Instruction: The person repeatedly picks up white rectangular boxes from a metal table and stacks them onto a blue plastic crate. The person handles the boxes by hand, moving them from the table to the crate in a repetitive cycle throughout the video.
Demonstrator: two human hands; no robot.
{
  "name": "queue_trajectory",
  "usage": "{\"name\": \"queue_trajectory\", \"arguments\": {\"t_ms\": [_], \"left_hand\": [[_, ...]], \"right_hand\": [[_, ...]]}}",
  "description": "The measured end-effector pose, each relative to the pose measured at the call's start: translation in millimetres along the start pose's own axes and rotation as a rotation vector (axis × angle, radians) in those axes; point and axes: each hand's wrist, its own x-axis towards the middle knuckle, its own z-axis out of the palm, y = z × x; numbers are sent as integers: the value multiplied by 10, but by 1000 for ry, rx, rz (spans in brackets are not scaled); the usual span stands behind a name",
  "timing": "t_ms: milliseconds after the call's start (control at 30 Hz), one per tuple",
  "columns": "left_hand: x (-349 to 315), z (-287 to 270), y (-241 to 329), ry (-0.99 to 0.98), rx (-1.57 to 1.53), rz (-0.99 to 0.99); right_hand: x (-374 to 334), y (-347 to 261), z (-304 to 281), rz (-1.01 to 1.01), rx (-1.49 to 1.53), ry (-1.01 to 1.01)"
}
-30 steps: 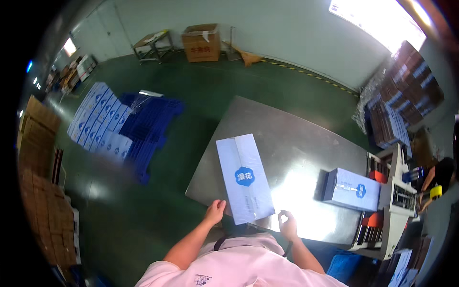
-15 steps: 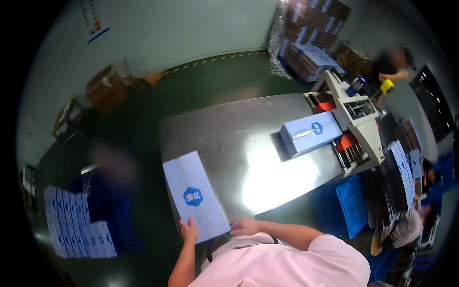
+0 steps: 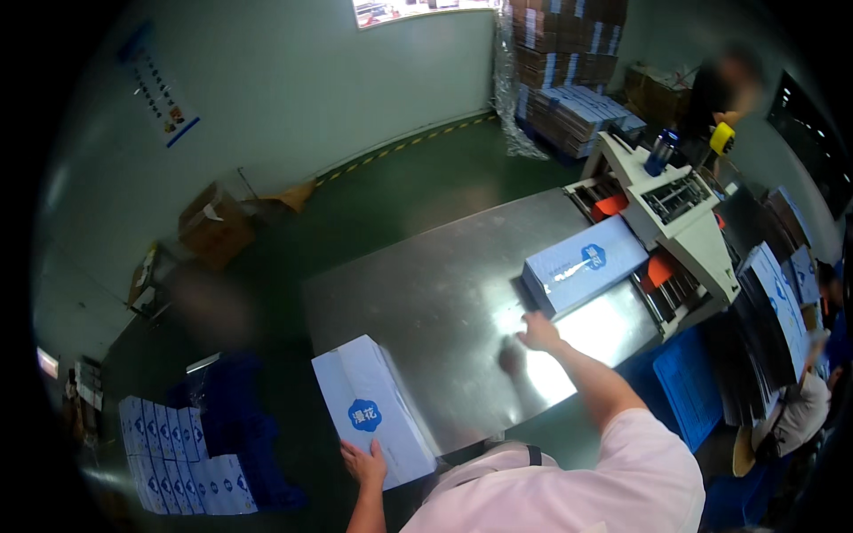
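A white carton [image 3: 391,449] with a blue printed emblem lies aslant at the table's near left corner. My left hand [image 3: 364,462] rests against its left edge near the front, fingers spread. At the right end of the table a second white carton [image 3: 577,271] with a similar emblem and shiny tape sits partly in the white carton-taping machine [image 3: 662,200]. My right hand [image 3: 539,332] is stretched out over the metal table [image 3: 435,266], just short of this carton's near left corner. Its fingers are extended, partly bunched, and nothing shows in them.
Stacked white cartons [image 3: 169,462] stand on the floor at left. A blue plastic crate [image 3: 689,386] and flattened cartons [image 3: 769,320] are at right. One person [image 3: 724,93] stands beyond the machine; another person [image 3: 791,417] is at far right. Carton stacks [image 3: 569,53] rise behind.
My right hand has left the near carton's front edge and reached forward and right toward the second carton. My left hand stays at the near carton. The whole view has shifted.
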Motion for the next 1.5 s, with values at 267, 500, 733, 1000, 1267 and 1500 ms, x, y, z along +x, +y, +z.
{"name": "queue_trajectory", "arguments": {"t_ms": [267,500,733,1000,1267,1500], "left_hand": [[25,-176,194,-135,27,-186],[70,-142,298,-176,68,-219],[5,87,67,-107,92,-160],[6,145,-195,28,-40,-50],[13,141,-167,25,73,30],[-37,101,-116,26,48,54]], "right_hand": [[1344,167,-794,114,-182,-104],[1390,427,-506,29,-217,0],[-444,159,-342,-316,-215,-248],[-993,1077,-526,161,33,497],[-706,1244,2,517,406,311],[-678,-396,328,299,519,142]]}}
